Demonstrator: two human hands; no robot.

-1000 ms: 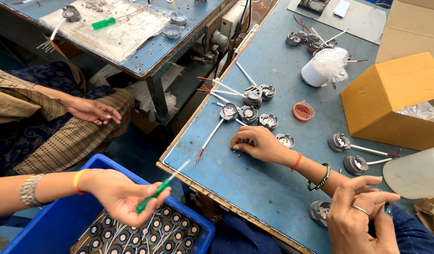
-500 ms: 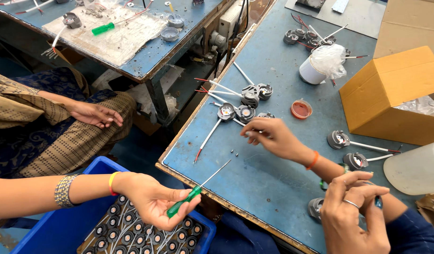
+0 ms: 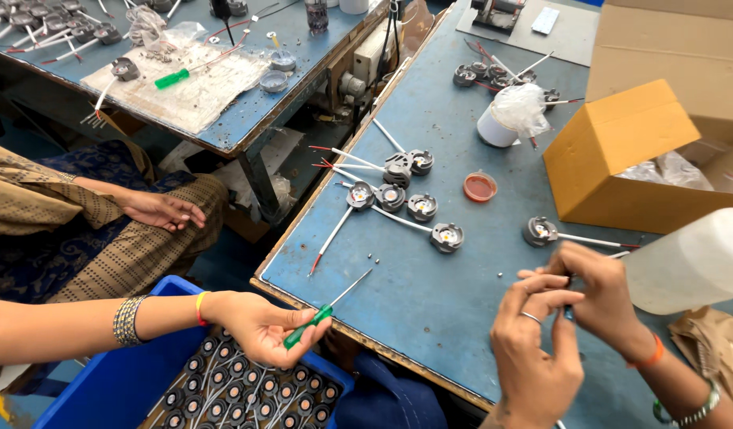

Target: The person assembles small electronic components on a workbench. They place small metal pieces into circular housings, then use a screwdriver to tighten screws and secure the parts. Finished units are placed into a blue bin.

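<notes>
- Head view: the person's left hand (image 3: 533, 349) and right hand (image 3: 601, 298) are bunched together, fingertips of both pinched narrow on a small dark part (image 3: 570, 312). It's mostly hidden by the fingers, so what it is can't be told. Two-handed pinch probably because it's tiny and fiddly.
- The part sits right between the two hands, lifted just over the table (image 3: 430, 302).
- Just beyond the right hand lies a round lamp (image 3: 539, 231), its white wire trailing away. Looks parked within easy reach.
- A pale jug (image 3: 684, 258) lies close to the right hand's outer side, with a yellow box (image 3: 621, 159) further out.
- Well beyond the left hand: a bunch of lamps (image 3: 390, 195), wires fanned outward, and a red cap (image 3: 479, 187), likely a dish for small bits.
- Far off the left hand's outer side, a co-worker's hand (image 3: 259, 326) holds a green screwdriver (image 3: 309, 324) loosely, tip over the table edge, above a blue bin (image 3: 104, 381) packed with lamps.
</notes>
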